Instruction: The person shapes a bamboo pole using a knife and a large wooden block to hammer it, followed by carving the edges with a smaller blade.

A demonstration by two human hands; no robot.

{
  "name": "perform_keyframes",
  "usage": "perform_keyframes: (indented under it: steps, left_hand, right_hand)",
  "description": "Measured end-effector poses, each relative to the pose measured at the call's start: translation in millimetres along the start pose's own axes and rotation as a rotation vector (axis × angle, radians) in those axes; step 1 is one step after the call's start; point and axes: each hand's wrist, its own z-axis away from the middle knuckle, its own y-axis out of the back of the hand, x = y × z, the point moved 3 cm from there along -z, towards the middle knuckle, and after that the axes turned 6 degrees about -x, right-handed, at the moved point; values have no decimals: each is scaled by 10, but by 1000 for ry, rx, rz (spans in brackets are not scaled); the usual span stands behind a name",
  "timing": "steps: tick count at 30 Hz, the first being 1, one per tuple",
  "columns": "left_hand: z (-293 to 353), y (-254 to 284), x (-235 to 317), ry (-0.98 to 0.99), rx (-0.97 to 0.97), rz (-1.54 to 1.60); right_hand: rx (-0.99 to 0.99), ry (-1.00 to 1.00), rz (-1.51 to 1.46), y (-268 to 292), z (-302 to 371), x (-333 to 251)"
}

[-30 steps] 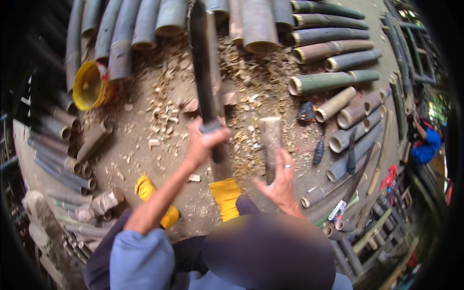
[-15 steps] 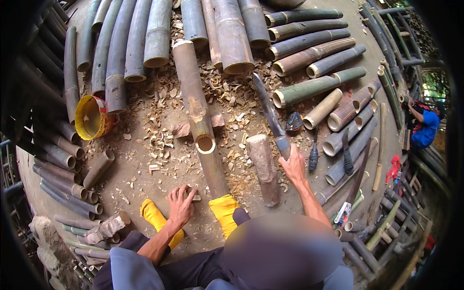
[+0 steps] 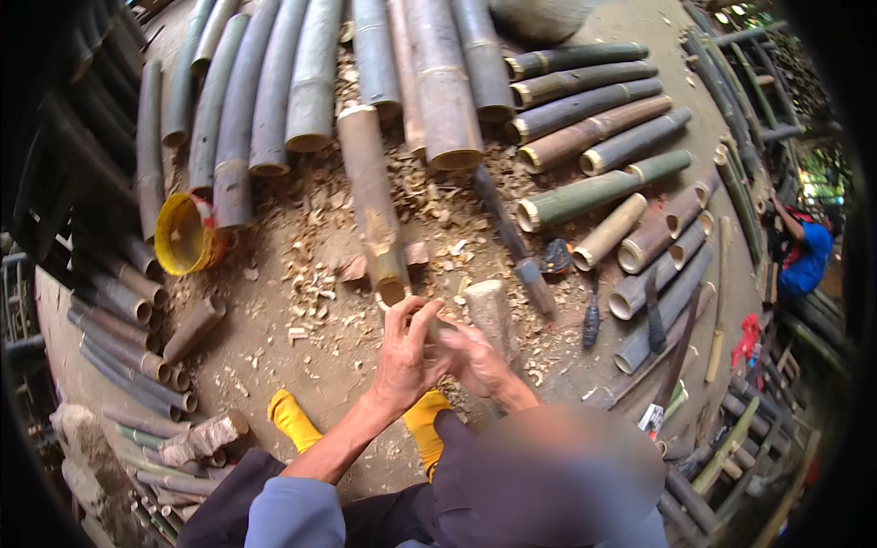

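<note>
My left hand and my right hand meet just below the open near end of a brown bamboo tube. The left fingers are bent and closed; what lies inside them is hidden. My right hand is smeared by motion against the left, so its fingers are unclear. The tube rests across a short support block, with its bark pared near the end. To the right a machete lies on the ground, its handle toward me. Beside my right hand is a short thick log.
Bamboo tubes lie in rows at the far side, left and right. A yellow bucket stands at left. Dark-handled tools lie at right. Wood chips cover the ground. A person in blue is at far right.
My right hand has let go of the machete, which now lies on the ground. My left hand has risen from the ground, and both hands have come together near the tube's end.
</note>
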Motion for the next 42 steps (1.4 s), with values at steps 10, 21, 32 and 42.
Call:
perform_keyframes:
  steps: [10, 21, 32, 42]
  left_hand:
    - [-277, 208, -233, 142, 235, -108]
    - [-1692, 1630, -1358, 39, 555, -704]
    - [-2756, 1797, -2065, 317, 311, -787]
    - [-2713, 1858, -1914, 286, 332, -647]
  right_hand:
    - [67, 761, 744, -291, -152, -3221]
    - [73, 983, 1817, -108, -1349, -1743]
    - [163, 833, 2221, -957, -3333, -2846]
    - [529, 553, 2610, -1082, -4993, -3004]
